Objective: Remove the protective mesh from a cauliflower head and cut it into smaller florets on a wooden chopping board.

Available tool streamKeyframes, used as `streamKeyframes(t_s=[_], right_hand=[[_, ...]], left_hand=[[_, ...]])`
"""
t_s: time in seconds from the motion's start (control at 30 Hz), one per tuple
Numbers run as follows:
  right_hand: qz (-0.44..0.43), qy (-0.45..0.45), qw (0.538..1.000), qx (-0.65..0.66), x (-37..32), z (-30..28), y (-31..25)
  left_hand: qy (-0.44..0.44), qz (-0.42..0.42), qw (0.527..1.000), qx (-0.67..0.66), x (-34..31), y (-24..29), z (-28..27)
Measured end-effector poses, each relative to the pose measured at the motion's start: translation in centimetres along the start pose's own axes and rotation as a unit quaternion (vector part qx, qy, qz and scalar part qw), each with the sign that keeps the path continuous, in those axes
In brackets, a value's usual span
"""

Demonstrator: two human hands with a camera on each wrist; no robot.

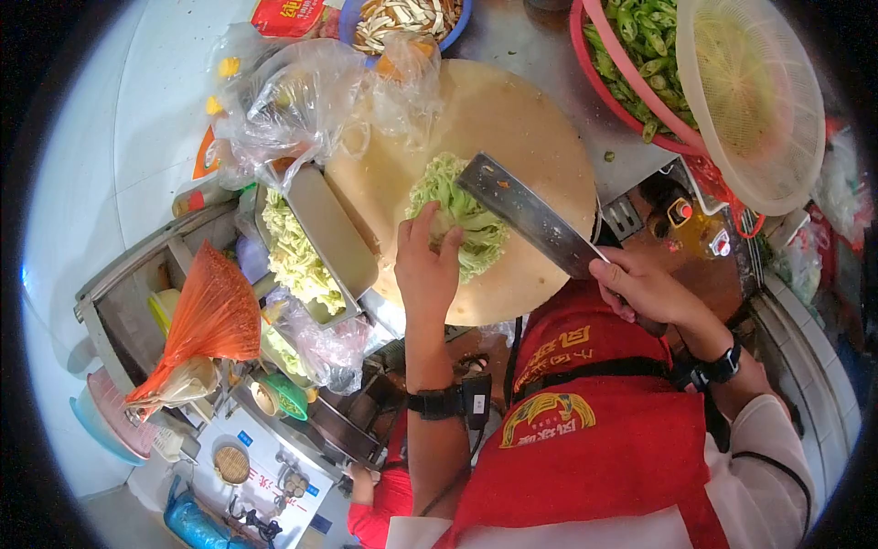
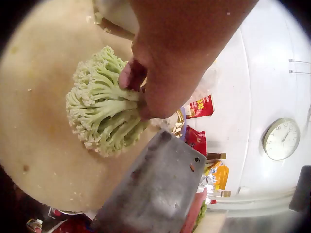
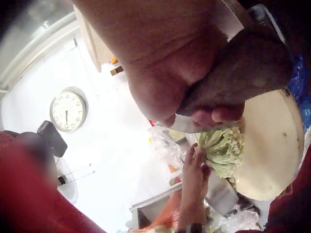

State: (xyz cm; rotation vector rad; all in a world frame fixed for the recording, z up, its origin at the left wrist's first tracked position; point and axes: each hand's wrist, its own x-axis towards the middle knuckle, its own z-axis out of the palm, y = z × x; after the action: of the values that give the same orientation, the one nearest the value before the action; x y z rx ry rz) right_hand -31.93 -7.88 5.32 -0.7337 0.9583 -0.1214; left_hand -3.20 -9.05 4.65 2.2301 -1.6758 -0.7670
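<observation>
A pale green cauliflower head (image 1: 471, 233) lies on the round cutting board (image 1: 549, 137), its cut stems showing in the left wrist view (image 2: 104, 109). The left hand (image 1: 428, 265) grips its stem side, thumb and fingers curled round it. In the right hand (image 1: 645, 288) is the handle of a broad cleaver (image 1: 526, 212); the blade slants over the board, its far end close beside the cauliflower. The right wrist view shows the right fingers (image 3: 214, 115) wrapped round the dark handle (image 3: 238, 73). The left fingertips are partly hidden by the cauliflower.
A metal tray (image 1: 343, 242) of cut cauliflower stands left of the board. Plastic bags (image 1: 293, 91) cover its upper left edge. Beyond are a blue bowl (image 1: 346, 20) of sliced pieces and, at right, a red basin (image 1: 594, 69) of green peppers with a strainer (image 1: 754, 101).
</observation>
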Motion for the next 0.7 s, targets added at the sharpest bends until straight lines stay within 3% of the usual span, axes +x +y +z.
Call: streamKeyframes(t_s=[0.07, 0.17, 0.23, 0.37, 0.47, 0.6, 0.7], right_hand=[[-0.011, 0.023, 1.000, -0.011, 0.1, -0.2, 0.1], [-0.030, 0.072, 0.996, -0.031, 0.1, -1.0, 0.5], [-0.032, 0.099, 0.993, -0.047, 0.5, -2.2, 0.7], [0.006, 0.155, 0.986, -0.064, 1.2, -4.0, 1.4], [-0.033, 0.169, 0.985, -0.032, 1.5, -4.2, 2.1], [-0.073, 0.181, 0.973, -0.125, 1.8, -4.1, 2.0], [-0.114, 0.210, 0.938, -0.251, 2.8, -3.8, 3.4]], left_hand=[[-0.010, -0.033, 0.999, 0.038, 0.0, 1.4, -0.2], [0.044, 0.014, 0.971, 0.233, 0.0, 2.8, 1.1], [0.036, 0.046, 0.966, 0.252, 0.4, 3.4, 1.4], [-0.036, 0.159, 0.961, 0.225, 1.2, 2.2, 2.2], [-0.052, 0.185, 0.954, 0.231, 0.5, 2.8, 1.3], [-0.049, 0.159, 0.962, 0.216, 0.0, 1.5, 1.6], [-0.049, 0.137, 0.972, 0.186, 0.3, 1.3, 1.6]])
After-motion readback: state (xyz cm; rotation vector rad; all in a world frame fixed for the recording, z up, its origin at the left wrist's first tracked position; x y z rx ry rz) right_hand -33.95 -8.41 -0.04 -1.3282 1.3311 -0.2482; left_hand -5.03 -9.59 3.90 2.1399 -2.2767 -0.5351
